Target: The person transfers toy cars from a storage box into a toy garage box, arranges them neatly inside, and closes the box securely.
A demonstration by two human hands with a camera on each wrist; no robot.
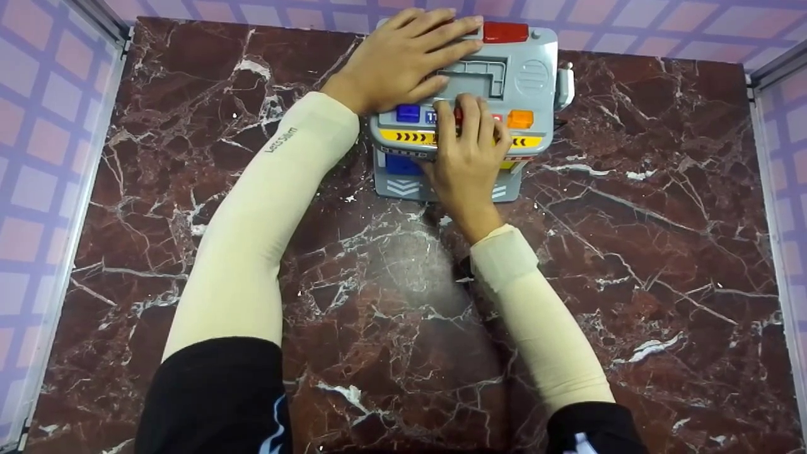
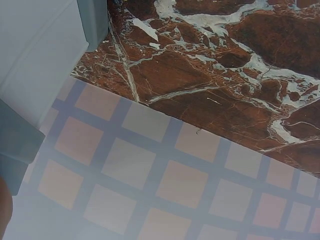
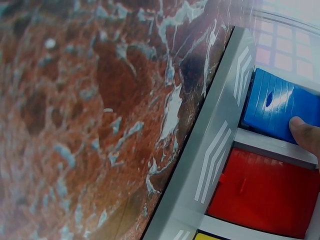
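On the red marble table (image 1: 630, 265), both flat hands press a grey toy (image 1: 529, 75).

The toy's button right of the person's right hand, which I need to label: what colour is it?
Orange, best seen in the head view.

The toy machine (image 1: 504, 75) is pale grey, with a red block (image 1: 505, 32) at its 12 o'clock edge, a blue button (image 1: 408, 113) at 8 o'clock, an orange button (image 1: 520, 118) at 4 o'clock, and a yellow strip (image 1: 403, 136) with black chevrons along 6 o'clock. White chevrons (image 1: 402, 186) mark its grey base. The right wrist view shows a ribbed blue panel (image 3: 275, 105) and a red panel (image 3: 265, 192). The tabletop (image 1: 630, 252) is dark reddish-brown marble veined in white. The walls (image 1: 44, 126) carry pink squares on a violet grid. The sleeves (image 1: 252, 221) are cream with black cuffs.
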